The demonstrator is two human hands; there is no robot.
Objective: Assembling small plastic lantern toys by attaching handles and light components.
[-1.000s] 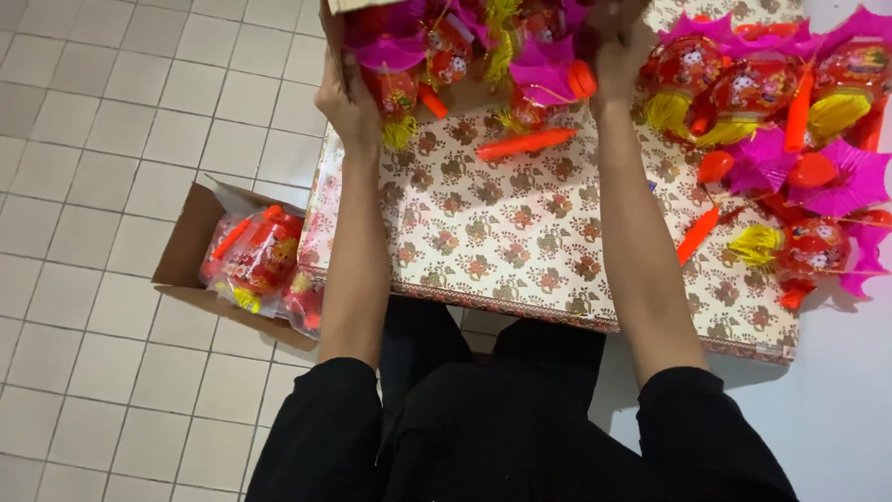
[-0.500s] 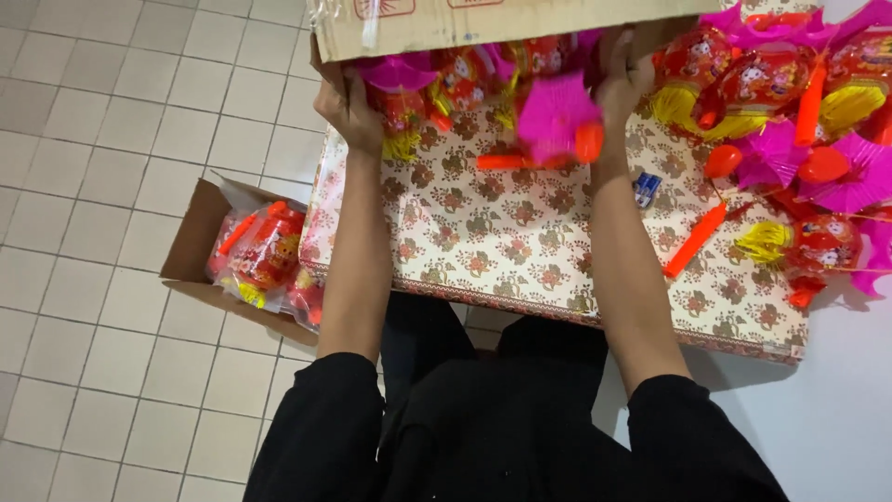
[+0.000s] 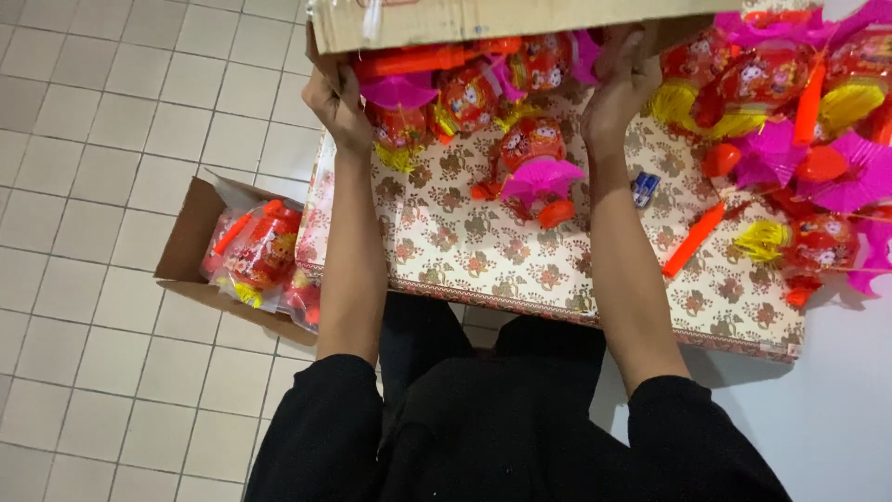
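Floor tiles [image 3: 102, 139] pale, square, filling the far left. Small open cardboard box [image 3: 190, 244] sitting on them, packed with red and yellow wrapped toys [image 3: 262, 249], orange stick among them; box corner just beside the table edge. Left hand [image 3: 338, 104] raised, fingers curled round the left end of big cardboard box [image 3: 483, 20] — gripping it, closed on the wall. Box tipped, mouth down toward the table, contents spilling: orange tube [image 3: 413, 62], magenta paper fan [image 3: 400, 91], red printed lantern toys [image 3: 465, 98] bunched under the rim. Patterned tablecloth [image 3: 465, 246] beige with brown floral motif, covering the table under the box. One red lantern toy with pink frill [image 3: 537, 165] lying loose on the cloth, below the box, between the two forearms. Right hand [image 3: 621, 85] up at the box's right part, fingers bent and pressed against box and toys; exact hold partly hidden, looks closed on the box edge. Small blue item [image 3: 645, 188] on the cloth just right of that wrist. Loose orange stick [image 3: 693, 239] farther right, lying aslant. Heap of toys [image 3: 790, 112] at far right — red, yellow, magenta — piled on the cloth. Black sleeves and black clothing at the bottom.
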